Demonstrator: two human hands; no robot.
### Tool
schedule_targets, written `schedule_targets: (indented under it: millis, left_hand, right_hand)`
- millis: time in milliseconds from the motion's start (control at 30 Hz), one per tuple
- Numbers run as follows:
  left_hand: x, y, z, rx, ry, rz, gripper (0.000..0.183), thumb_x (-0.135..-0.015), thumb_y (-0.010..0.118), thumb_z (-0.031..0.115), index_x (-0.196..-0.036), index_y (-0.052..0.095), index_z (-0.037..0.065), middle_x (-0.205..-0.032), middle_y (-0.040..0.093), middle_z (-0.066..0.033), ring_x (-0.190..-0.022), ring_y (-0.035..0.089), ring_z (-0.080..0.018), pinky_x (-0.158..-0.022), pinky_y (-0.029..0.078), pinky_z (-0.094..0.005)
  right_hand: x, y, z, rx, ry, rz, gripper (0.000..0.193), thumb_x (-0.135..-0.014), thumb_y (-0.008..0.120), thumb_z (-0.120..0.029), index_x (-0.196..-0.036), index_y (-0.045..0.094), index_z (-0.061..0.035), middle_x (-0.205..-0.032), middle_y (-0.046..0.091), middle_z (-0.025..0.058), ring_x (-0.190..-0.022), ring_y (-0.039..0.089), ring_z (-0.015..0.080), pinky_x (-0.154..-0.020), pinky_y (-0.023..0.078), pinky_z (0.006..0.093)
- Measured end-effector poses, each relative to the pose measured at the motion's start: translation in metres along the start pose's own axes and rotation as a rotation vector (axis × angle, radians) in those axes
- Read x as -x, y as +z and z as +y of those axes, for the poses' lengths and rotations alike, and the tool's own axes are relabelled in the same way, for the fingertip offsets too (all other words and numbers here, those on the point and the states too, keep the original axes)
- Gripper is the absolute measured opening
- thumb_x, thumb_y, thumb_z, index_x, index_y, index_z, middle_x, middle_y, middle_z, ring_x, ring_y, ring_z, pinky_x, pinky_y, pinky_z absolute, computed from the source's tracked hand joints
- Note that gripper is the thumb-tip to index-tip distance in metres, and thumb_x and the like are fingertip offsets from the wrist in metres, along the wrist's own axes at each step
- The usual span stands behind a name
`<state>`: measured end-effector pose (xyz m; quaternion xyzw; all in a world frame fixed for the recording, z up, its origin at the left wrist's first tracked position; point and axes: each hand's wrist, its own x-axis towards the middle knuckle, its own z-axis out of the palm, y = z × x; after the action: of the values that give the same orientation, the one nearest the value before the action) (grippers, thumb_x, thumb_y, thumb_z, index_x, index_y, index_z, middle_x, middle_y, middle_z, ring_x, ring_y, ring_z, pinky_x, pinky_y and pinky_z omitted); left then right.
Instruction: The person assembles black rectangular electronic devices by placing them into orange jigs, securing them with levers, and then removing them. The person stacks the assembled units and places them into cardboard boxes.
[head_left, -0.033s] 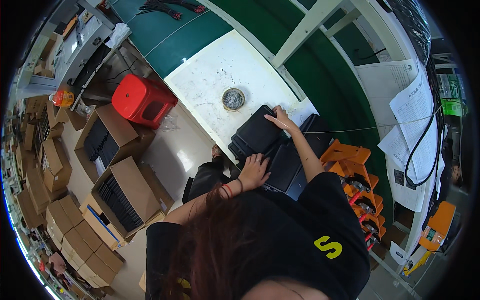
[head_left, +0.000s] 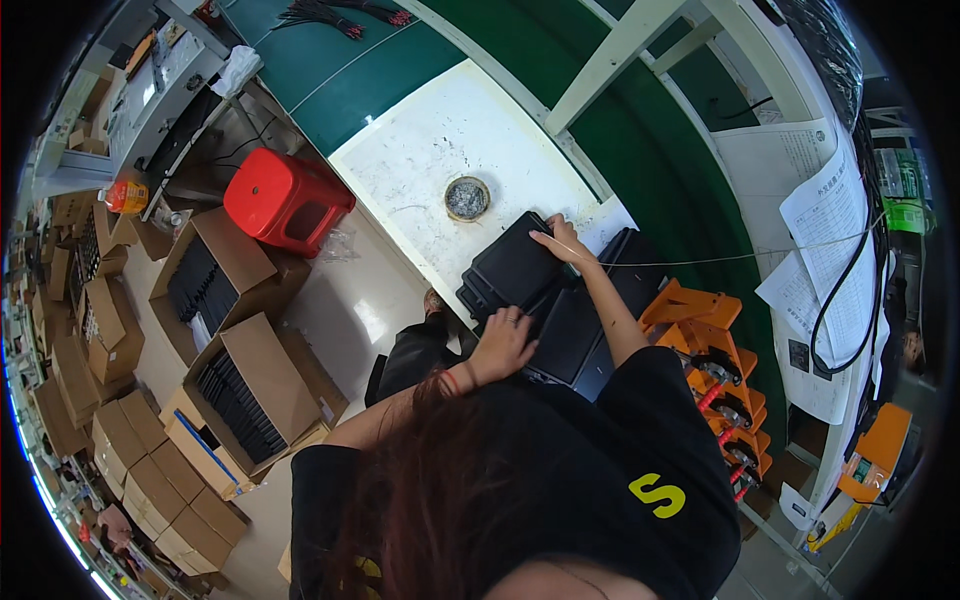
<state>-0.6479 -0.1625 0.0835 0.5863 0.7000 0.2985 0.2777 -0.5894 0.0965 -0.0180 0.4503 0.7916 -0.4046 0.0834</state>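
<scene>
A black plastic case point(head_left: 515, 262) lies tilted at the near right corner of the white work surface point(head_left: 410, 150). My right hand point(head_left: 563, 243) grips its far right corner, thumb on top and fingers over the edge. At the near end of this case is my left hand point(head_left: 502, 345), its fingers loosely extended and a ring on one of them. Whether the left fingertips press on the case is hard to see. More black cases lie close by, one dark flat case point(head_left: 575, 335) between my forearms and another point(head_left: 638, 265) beyond my right forearm.
A round tin point(head_left: 467, 198) with greyish contents stands on the white surface. Orange racks point(head_left: 710, 340) are beside my right arm. To the left are a red stool point(head_left: 285, 200) and open cartons point(head_left: 250, 385) of black parts. A thin wire point(head_left: 720, 261) crosses near my right wrist.
My left hand has shifted slightly left along the case's near end, and its fingers have drawn back a little. The right hand and the case look the same.
</scene>
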Motion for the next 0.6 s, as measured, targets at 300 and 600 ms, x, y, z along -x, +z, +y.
schedule_targets:
  millis: [300, 600]
  left_hand:
    - [0.003, 0.029, -0.115, 0.889, -1.022, 0.376, 0.072, -0.078, 0.069, 0.047, -0.112, 0.034, -0.006, -0.107, 0.042, -0.0166, -0.100, 0.046, -0.0249, -0.079, 0.044, -0.0422]
    - [-0.001, 0.068, -0.118, 1.016, -1.166, 0.496, 0.108, -0.068, 0.075, 0.049, -0.127, 0.015, -0.018, -0.134, 0.016, -0.0286, -0.123, 0.029, -0.0308, -0.101, 0.033, -0.0367]
  right_hand:
    - [0.020, 0.005, -0.008, -0.115, -0.144, -0.278, 0.077, -0.074, 0.069, -0.051, -0.121, 0.037, 0.0015, -0.118, 0.046, 0.0270, -0.111, 0.047, 0.0360, -0.095, 0.038, 0.0387]
    - [0.018, -0.020, -0.071, 0.156, 0.071, -0.672, 0.098, -0.067, 0.065, -0.067, -0.124, 0.042, 0.0105, -0.120, 0.052, 0.0271, -0.103, 0.056, 0.0294, -0.089, 0.045, 0.0339]
